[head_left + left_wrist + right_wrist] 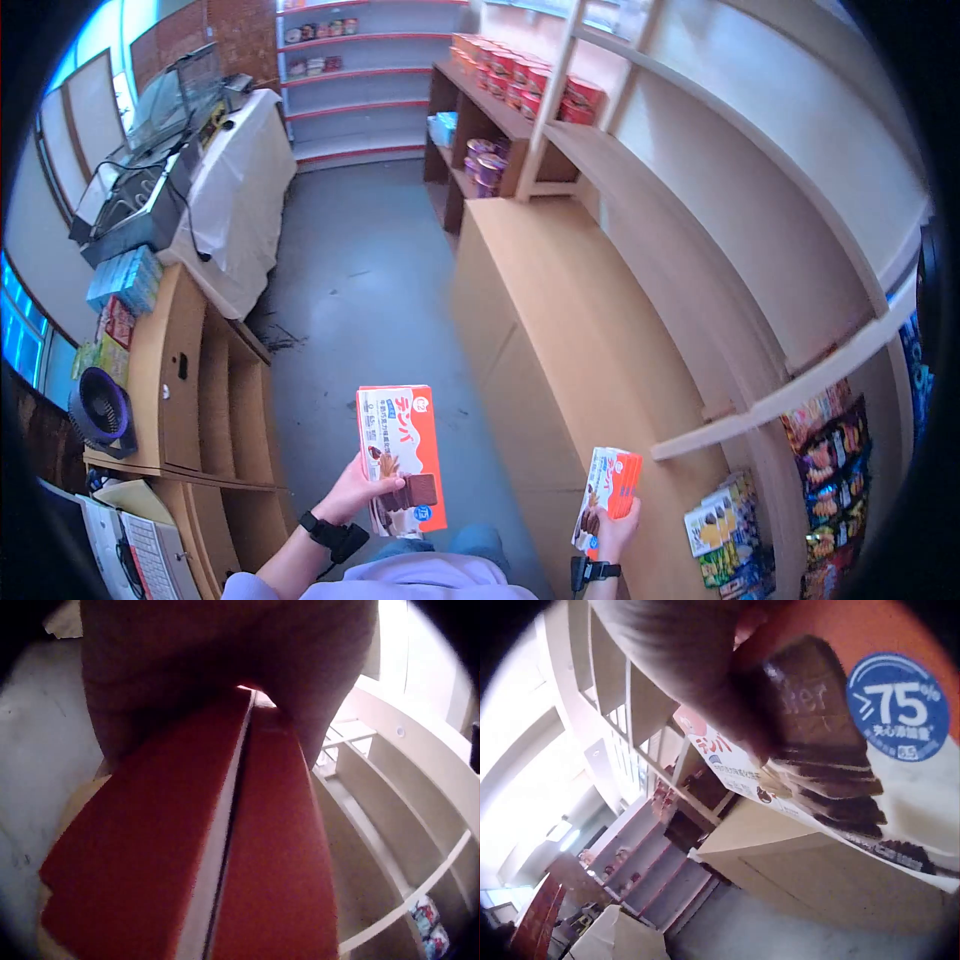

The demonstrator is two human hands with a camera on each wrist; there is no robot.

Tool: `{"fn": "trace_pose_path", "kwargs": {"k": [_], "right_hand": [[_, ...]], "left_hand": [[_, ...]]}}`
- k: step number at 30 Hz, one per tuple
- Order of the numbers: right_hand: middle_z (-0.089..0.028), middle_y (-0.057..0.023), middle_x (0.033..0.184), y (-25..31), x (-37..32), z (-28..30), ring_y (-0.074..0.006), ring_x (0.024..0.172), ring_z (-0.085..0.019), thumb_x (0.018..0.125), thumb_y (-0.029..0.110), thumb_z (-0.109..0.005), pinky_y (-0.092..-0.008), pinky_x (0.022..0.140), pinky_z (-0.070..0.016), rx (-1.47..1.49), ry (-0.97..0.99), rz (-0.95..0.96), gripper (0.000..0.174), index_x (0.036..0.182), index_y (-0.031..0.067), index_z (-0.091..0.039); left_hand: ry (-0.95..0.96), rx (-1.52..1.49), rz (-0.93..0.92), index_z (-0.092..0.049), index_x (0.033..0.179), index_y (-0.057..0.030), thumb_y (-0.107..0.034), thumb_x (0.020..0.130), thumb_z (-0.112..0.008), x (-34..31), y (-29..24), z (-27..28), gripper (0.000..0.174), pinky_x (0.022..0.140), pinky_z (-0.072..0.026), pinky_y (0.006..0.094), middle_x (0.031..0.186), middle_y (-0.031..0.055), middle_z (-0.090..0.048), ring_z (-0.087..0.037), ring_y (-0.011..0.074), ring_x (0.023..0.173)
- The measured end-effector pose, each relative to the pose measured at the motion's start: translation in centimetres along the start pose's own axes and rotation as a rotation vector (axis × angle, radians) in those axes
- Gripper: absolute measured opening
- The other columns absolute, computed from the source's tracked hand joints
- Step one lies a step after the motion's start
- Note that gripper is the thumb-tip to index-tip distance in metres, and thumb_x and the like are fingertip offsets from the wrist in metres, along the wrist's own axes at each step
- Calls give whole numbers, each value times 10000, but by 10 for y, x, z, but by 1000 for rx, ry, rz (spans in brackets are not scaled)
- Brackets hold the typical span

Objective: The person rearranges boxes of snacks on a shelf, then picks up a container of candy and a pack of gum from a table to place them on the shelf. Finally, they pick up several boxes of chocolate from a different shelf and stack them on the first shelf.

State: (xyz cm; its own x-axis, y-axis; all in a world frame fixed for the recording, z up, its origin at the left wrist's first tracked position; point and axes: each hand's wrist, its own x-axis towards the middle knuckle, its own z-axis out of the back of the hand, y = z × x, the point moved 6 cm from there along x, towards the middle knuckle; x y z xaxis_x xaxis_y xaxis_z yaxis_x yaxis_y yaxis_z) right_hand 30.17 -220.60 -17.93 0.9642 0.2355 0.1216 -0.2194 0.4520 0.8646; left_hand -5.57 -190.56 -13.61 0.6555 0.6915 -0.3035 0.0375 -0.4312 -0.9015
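My left hand point(350, 490) grips orange-and-white chocolate wafer boxes point(428, 450) upright over the floor, its thumb across the printed front. In the left wrist view, two red box sides point(150, 825) run side by side with a narrow pale gap between them, under the dark shape of the hand point(225, 652). My right hand point(618, 530) holds more wafer boxes point(601, 480) of the same kind, their orange edges stacked together, beside the brown counter. The right wrist view shows one box's front point(829, 780) close up, with the thumb point(690, 667) over its chocolate picture.
A long brown counter point(560, 260) runs along the right below wooden shelves point(690, 240). Snack packets point(835, 470) and small boxes point(710, 525) stand at lower right. Red tubs point(520, 75) line a farther shelf. To the left are a cabinet point(185, 400) and a cloth-covered table point(235, 200).
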Motion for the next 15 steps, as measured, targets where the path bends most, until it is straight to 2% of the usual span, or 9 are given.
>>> {"fn": "trace_pose_path", "kwargs": {"k": [2,6,8,10,11,12,14,15], "right_hand": [[-604,-102,928,14,28,-29,-248,894,-607,578,4,-751,-361,829,-470,14,111,50,535,1048,35,-498],[-596,-100,912,56,88,-62,-247,876,-603,579,12,-745,-357,814,-466,-44,186,180,504,1014,37,-492],[-597,-104,913,77,119,-85,-257,874,-603,577,17,-744,-364,804,-464,-2,220,219,495,1001,43,-489],[-595,-103,911,108,142,-129,-264,874,-601,572,26,-748,-371,805,-463,-31,205,276,498,998,44,-491],[-598,-110,909,89,158,-85,-276,878,-601,571,34,-750,-379,808,-464,5,233,223,488,986,42,-494],[-598,-110,909,98,176,-121,-276,878,-601,571,34,-750,-379,808,-464,18,241,250,488,986,42,-494],[-620,-81,909,123,202,-178,-201,856,-617,601,10,-724,-336,799,-484,-68,253,295,466,1010,44,-504],[-631,-81,926,135,215,-206,-204,879,-619,589,16,-737,-342,812,-482,-131,245,304,483,1018,43,-517]], "left_hand": [[-56,-60,9,-383,1264,-31,-112,757,-743,-2,6,-6,627,960,-411,320,1177,43,-555,-532,125,1075],[-224,-99,-52,-354,1273,-32,-123,724,-769,6,18,-7,694,983,-396,331,1206,55,-522,-509,143,1115],[-264,-118,-78,-345,1275,-35,-124,712,-777,20,16,2,715,990,-390,335,1212,60,-513,-502,146,1124],[-331,-169,-97,-350,1267,-32,-128,708,-780,49,6,34,712,988,-390,334,1206,62,-516,-501,146,1122],[-381,-167,-59,-354,1260,-29,-126,706,-780,21,-1,-12,706,984,-393,332,1200,62,-517,-502,147,1116],[-392,-178,-85,-354,1260,-29,-126,706,-780,48,-7,10,706,984,-393,332,1200,62,-517,-502,147,1116],[-456,-248,-139,-358,1255,-25,-121,706,-778,85,-22,42,698,980,-397,330,1194,62,-518,-507,149,1108],[-467,-301,-169,-358,1256,-24,-110,717,-764,100,-33,54,680,978,-400,331,1195,64,-516,-508,153,1109]]}}
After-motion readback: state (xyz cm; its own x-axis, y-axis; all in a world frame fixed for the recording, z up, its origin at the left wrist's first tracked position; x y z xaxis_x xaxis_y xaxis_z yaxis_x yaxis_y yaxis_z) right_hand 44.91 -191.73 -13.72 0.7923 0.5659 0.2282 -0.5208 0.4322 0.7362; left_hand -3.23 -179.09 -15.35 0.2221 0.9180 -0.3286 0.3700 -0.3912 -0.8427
